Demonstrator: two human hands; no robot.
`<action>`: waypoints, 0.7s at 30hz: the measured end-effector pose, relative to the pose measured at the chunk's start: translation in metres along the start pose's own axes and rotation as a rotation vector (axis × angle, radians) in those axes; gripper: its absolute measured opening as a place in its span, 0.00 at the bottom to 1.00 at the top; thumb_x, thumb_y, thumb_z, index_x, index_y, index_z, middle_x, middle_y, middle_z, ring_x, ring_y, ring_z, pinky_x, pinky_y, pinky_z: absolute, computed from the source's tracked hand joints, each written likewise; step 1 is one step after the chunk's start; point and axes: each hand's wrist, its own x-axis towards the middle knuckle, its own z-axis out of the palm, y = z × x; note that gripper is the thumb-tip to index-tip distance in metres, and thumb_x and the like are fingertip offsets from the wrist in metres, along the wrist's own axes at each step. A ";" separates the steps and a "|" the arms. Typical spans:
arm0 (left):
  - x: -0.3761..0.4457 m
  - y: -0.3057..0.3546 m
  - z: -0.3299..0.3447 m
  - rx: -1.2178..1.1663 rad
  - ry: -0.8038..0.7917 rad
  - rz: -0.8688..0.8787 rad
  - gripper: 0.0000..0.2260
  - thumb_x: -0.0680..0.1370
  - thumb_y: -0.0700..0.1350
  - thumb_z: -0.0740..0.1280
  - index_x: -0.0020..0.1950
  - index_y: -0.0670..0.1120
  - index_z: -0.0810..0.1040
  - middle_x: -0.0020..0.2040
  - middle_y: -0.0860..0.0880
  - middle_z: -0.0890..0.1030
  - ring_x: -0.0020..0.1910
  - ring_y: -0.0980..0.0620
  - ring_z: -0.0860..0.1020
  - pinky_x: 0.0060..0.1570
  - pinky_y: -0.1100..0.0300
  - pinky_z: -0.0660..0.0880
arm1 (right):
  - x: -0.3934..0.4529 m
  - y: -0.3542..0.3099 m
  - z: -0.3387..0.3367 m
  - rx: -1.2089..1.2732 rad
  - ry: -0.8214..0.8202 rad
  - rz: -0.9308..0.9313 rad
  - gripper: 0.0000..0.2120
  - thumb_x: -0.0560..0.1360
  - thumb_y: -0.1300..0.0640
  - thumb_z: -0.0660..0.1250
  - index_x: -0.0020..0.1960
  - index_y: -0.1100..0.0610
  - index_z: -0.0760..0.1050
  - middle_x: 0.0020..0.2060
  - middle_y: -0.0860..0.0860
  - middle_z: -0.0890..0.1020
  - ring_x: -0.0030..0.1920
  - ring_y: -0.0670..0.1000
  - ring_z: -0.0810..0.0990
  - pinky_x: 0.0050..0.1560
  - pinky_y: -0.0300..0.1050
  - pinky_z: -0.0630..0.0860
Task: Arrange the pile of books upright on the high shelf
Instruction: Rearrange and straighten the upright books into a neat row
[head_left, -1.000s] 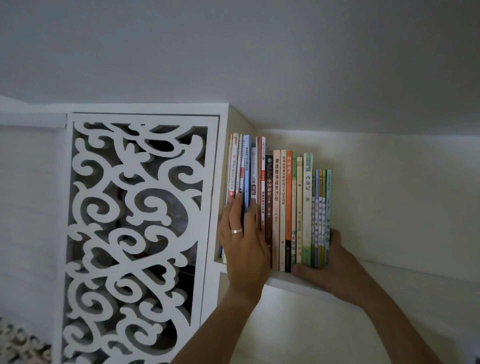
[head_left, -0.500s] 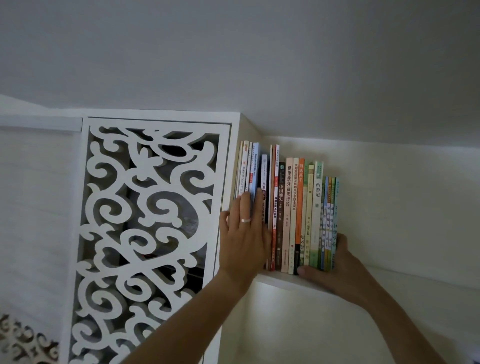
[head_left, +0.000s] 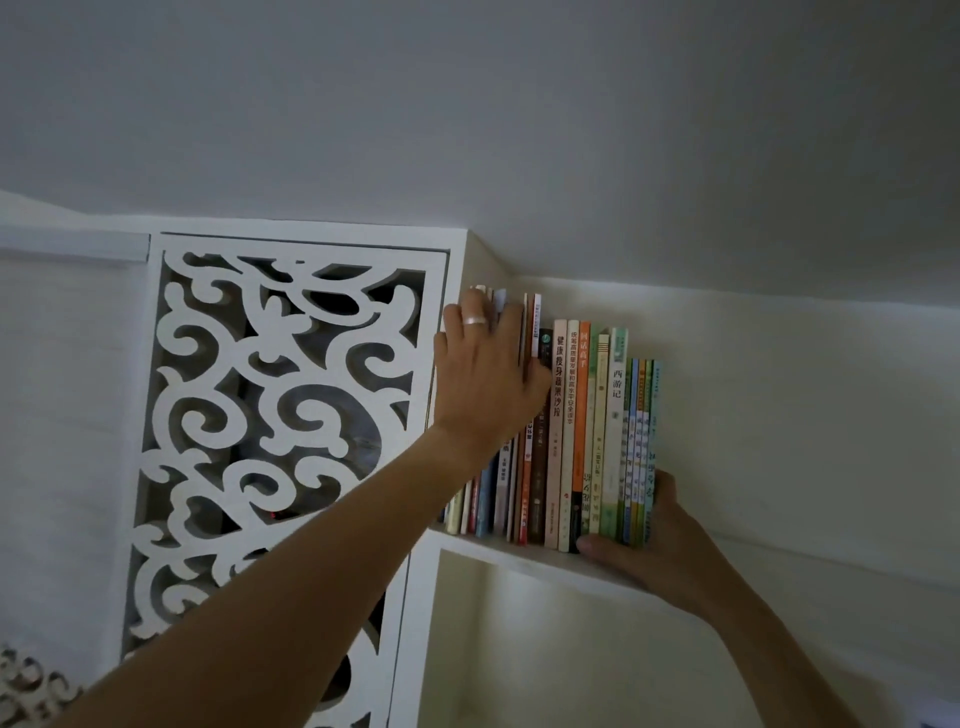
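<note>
Books (head_left: 582, 431): upright row on the high shelf (head_left: 498, 553).
Left hand (head_left: 485, 374): flat, fingers straight on the leftmost spines, hiding their titles.
Right hand (head_left: 652, 545): cups the row's right end; fingers hidden behind.

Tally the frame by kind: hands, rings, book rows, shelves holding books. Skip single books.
Hands: 2 (left hand, right hand)
Ring: 1
Row of books: 1
Shelf: 1
Total: 5
</note>
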 end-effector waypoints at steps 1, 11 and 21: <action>-0.005 0.004 0.000 -0.002 0.038 -0.025 0.23 0.75 0.52 0.67 0.70 0.49 0.72 0.66 0.41 0.70 0.63 0.43 0.68 0.58 0.49 0.70 | 0.000 0.000 0.000 0.002 -0.001 0.002 0.55 0.62 0.37 0.81 0.78 0.49 0.52 0.64 0.39 0.73 0.63 0.45 0.76 0.63 0.39 0.71; -0.066 0.026 -0.012 -0.564 0.040 -0.307 0.19 0.83 0.46 0.68 0.69 0.53 0.64 0.54 0.59 0.79 0.49 0.55 0.84 0.45 0.59 0.85 | 0.006 0.009 0.003 -0.122 0.072 -0.009 0.60 0.56 0.22 0.74 0.79 0.45 0.58 0.69 0.44 0.65 0.72 0.48 0.66 0.72 0.54 0.72; -0.076 0.046 -0.062 -0.563 0.207 -0.387 0.07 0.86 0.49 0.60 0.56 0.48 0.74 0.50 0.52 0.80 0.46 0.55 0.80 0.42 0.54 0.83 | 0.002 -0.005 0.004 -0.016 0.220 0.015 0.59 0.58 0.23 0.74 0.80 0.43 0.51 0.73 0.50 0.67 0.71 0.53 0.71 0.70 0.61 0.74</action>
